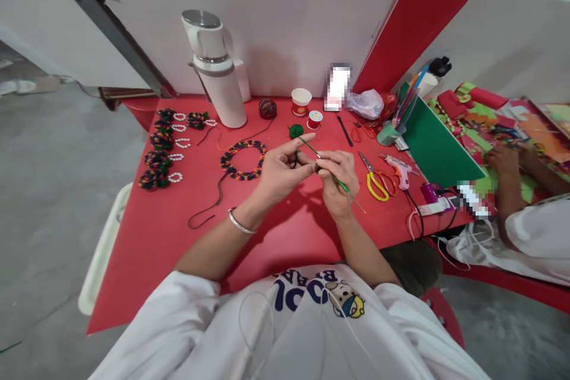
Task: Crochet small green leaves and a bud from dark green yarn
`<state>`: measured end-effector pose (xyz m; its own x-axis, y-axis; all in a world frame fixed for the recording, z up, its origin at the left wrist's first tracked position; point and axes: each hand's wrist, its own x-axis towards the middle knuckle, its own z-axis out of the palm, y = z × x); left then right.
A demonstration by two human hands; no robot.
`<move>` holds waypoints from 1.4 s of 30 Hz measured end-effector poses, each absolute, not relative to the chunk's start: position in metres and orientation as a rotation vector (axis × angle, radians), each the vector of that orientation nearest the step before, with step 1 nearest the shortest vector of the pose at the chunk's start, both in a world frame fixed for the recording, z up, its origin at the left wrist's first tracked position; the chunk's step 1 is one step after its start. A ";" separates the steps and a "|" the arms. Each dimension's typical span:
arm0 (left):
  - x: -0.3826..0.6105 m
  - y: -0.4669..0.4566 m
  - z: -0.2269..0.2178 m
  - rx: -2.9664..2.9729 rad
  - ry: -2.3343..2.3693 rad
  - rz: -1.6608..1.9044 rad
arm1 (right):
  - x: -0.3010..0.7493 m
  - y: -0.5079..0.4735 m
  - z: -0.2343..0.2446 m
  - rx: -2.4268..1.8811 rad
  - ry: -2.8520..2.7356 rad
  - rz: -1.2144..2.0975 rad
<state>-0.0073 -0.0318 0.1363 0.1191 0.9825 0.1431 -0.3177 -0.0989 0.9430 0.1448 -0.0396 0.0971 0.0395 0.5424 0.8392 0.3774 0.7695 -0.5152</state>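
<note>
Okay, so the thing I'd watch here is yarn tension. The left hand (285, 167) is pinched on the green yarn (308, 145), with a strand running off the raised index finger, and the right hand (339, 181) is clamped on the green-handled hook (342, 186). Both are up over the middle of the red table (289, 234), fingertips about meeting. Whatever small bit is between them is mostly hidden, so I can't tell how secure it is.

If the index finger droops, I reckon the strand goes slack and a loop could slide off the hook tip. Pull too hard and the loop probably gets too tight for the hook.

Next worry: the green yarn ball (295, 130) sits loose just beyond the left hand. A sharp tug could roll it into the red spool (314, 120) or the paper cup (301, 102) near it. Can't see if that cup has anything in it, but a spill would be annoying.

Also, the tail of the braided ring (243, 160) trails loosely toward the near left, where the left forearm could snag it. On the right, the yellow-handled pliers (374, 179) lie close enough for a stray elbow to bump.
</note>
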 end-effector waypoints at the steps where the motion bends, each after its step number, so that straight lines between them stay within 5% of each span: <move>1: -0.006 -0.032 0.136 1.101 0.806 1.324 | 0.143 -0.040 0.095 -0.770 -1.560 0.142; 6: -0.006 -0.030 0.136 0.925 0.733 1.206 | 0.138 -0.041 0.086 -0.796 -1.452 0.143; 16: -0.042 -0.020 0.151 1.127 0.732 0.937 | 0.171 -0.017 0.095 -0.585 -1.421 1.020; 42: -0.039 -0.022 0.152 1.297 0.817 1.225 | 0.188 -0.025 0.121 -0.522 -1.751 0.727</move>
